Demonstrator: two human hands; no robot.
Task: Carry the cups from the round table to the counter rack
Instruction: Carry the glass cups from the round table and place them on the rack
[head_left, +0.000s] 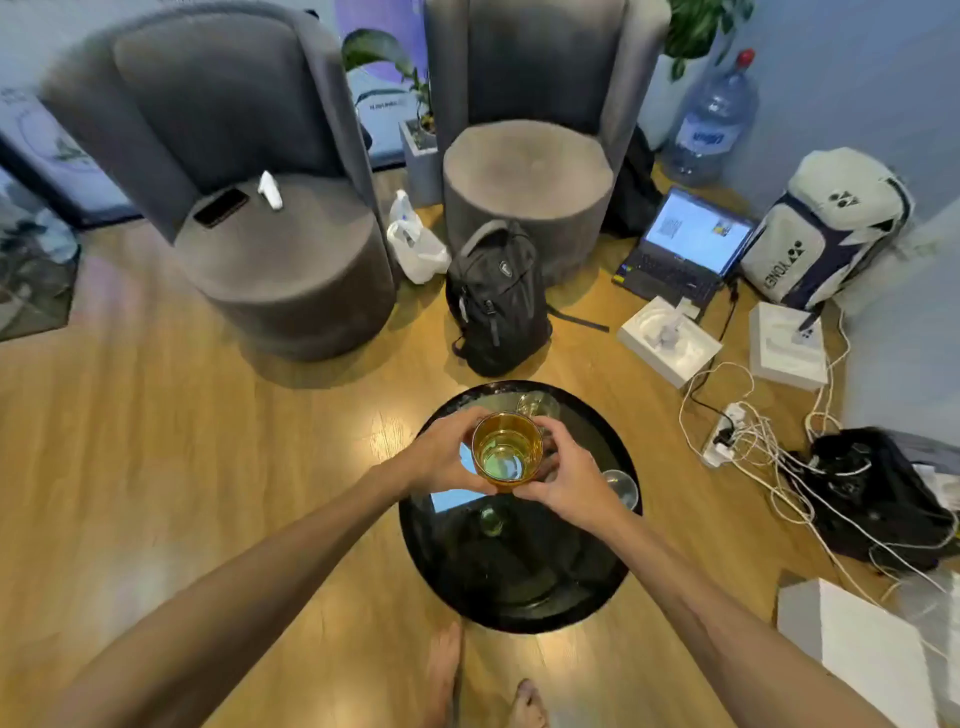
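An amber glass cup (507, 453), seen from above, is held over the round black table (519, 582). The left hand (441, 457) curls around its left side; the right hand (569, 475) clasps its right side, fingers wrapped to the rim. Two clear cups stand on the tabletop: one (537, 404) at the far edge, one (621, 488) just right of the right hand. Beyond, on the wooden floor, stand a black backpack (496, 299), two grey chairs (280, 208), and an open laptop (685, 247).
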